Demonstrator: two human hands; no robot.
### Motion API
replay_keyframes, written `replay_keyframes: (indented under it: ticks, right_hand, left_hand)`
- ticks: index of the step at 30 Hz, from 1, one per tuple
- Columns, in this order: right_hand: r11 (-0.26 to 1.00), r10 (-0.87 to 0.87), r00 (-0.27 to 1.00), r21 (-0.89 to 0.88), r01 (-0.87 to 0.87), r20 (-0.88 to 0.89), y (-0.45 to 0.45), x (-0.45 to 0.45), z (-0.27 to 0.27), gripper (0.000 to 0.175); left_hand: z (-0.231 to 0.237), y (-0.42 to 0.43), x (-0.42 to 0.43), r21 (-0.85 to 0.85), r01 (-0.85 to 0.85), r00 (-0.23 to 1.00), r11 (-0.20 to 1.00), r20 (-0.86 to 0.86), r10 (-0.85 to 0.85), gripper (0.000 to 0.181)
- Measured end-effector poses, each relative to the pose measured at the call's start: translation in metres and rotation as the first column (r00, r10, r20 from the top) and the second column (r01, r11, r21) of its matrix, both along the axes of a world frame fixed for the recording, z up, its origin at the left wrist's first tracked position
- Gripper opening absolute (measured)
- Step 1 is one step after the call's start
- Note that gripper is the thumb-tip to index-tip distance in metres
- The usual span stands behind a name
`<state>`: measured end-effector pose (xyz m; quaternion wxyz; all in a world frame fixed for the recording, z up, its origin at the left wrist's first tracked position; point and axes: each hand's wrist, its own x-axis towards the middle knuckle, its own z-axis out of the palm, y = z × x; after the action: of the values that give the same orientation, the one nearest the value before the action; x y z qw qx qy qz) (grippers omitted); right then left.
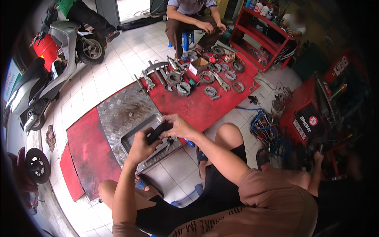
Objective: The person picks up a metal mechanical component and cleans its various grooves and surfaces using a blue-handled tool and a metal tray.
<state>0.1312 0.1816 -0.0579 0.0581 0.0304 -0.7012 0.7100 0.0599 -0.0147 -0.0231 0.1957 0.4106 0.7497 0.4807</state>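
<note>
A dark, roughly cylindrical part [157, 133] is held between my two hands; its exact kind cannot be made out. My left hand [141, 146] grips its near-left end, and my right hand [179, 128] holds the far-right end with bent fingers. Beneath them lies a shallow grey metal tray [139, 126], partly covered by the hands. The tray rests on a stained checker-plate metal sheet [118, 108]. Beside the tray's right side, below my right hand, is a small metal part [169, 142], partly hidden. A blue handle [190, 143] sticks out past the platform's near edge.
The red platform [189, 108] carries brake shoes [183, 89], wrenches [162, 77], ring-shaped parts [206, 77] and an open cardboard box [199, 65]. A seated person [192, 23] faces me. Tools with a blue hose [263, 121] lie to the right, and a scooter [63, 56] stands left.
</note>
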Motion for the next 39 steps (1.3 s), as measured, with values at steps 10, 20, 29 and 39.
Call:
replay_keyframes:
  ticks: [10, 20, 29, 39]
  right_hand:
    - [0.989, -0.145, 0.983, -0.003, 0.146, 0.110, 0.001, -0.003, 0.007, 0.025]
    - [0.363, -0.650, 0.698, 0.930, -0.061, 0.300, 0.039, 0.019, -0.148, 0.041]
    - [0.406, -0.636, 0.570, 0.853, -0.326, 0.521, 0.066, 0.024, -0.173, 0.036]
    - [0.690, -0.328, 0.938, 0.707, 0.154, 0.115, 0.094, -0.024, 0.020, 0.032]
  left_hand:
    - [0.015, -0.003, 0.000, 0.041, -0.052, 0.833, 0.998, 0.553, 0.020, 0.030]
    - [0.020, -0.017, -0.019, 0.092, -0.186, 0.801, 0.978, 0.591, 0.097, 0.034]
    - [0.027, -0.028, -0.024, 0.113, -0.283, 0.783, 0.952, 0.601, 0.161, 0.036]
    - [0.015, -0.060, -0.065, 0.108, -0.558, 0.822, 0.823, 0.214, 0.528, 0.040]
